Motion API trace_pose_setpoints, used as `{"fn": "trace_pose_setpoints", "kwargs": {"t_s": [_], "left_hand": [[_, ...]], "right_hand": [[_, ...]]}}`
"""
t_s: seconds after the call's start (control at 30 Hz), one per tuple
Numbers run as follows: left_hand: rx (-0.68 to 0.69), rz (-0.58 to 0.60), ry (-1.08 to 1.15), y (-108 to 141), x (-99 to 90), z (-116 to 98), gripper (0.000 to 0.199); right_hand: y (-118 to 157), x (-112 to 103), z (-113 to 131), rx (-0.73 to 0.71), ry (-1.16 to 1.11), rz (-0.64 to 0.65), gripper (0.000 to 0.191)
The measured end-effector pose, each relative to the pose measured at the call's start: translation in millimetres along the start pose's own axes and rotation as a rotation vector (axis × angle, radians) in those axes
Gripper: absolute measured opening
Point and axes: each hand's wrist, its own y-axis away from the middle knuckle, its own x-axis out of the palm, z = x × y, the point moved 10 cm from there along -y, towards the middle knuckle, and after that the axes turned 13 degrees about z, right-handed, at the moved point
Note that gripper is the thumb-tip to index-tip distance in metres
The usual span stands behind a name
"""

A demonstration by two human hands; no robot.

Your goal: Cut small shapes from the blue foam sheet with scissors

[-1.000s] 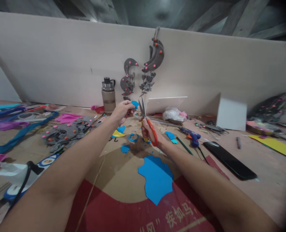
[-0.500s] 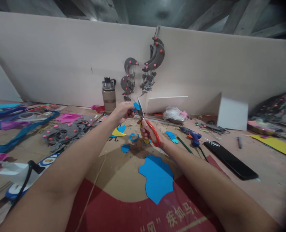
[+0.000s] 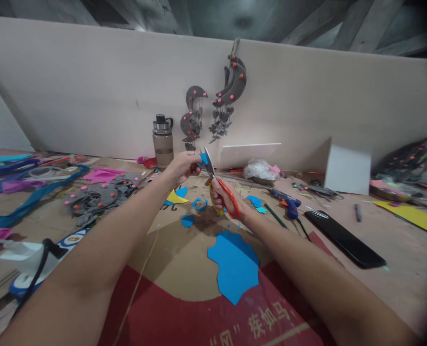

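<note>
Between its fingertips, my left hand pinches a small blue piece of craft sheet, felt or foam. Fingers and thumb of my right hand are wrapped round the handles of a pair of scissors, red and yellow. The blades point up and away, right beside the blue piece; whether they bite into it I cannot tell. Below the hands lie a yellow crescent, a blue ring-like scrap and a small blue cutout. Nearer to me rests a large blue sheet with scalloped edges.
A bottle stands behind my left hand. Grey moon mobiles hang on the white panel. To the right lie a glue gun, a green pencil and a black phone. A power strip is at left.
The scissor blades have shifted slightly left, closer against the blue piece, and the handles look a little wider apart. My left hand has stayed nearly in place.
</note>
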Motion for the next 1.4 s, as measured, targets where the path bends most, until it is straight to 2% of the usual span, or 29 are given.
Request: {"fn": "trace_pose_setpoints", "kwargs": {"t_s": [0.47,0.67,0.87,1.1,1.4], "left_hand": [[-0.026,-0.027,0.02,2.3,0.1,0.8,0.017],[-0.007,-0.035,0.032,0.8,-1.3,1.2,0.016],[0.0,-0.032,-0.006,0.5,-2.4,-0.5,0.013],[-0.022,-0.046,-0.025,1.0,-3.6,2.0,0.012],[-0.044,0.009,-0.041,-1.8,1.3,10.0,0.009]], "right_hand": [[3.7,-2.9,0.9,0.055,0.025,-0.083,0.032],[1.2,-8.4,-4.6,0.061,0.052,-0.116,0.038],[2.0,-7.6,-6.7,0.037,0.004,-0.12,0.034],[3.7,-5.0,-2.6,0.014,0.008,-0.118,0.044],[3.4,-7.2,-1.0,-0.006,-0.008,-0.143,0.047]]}}
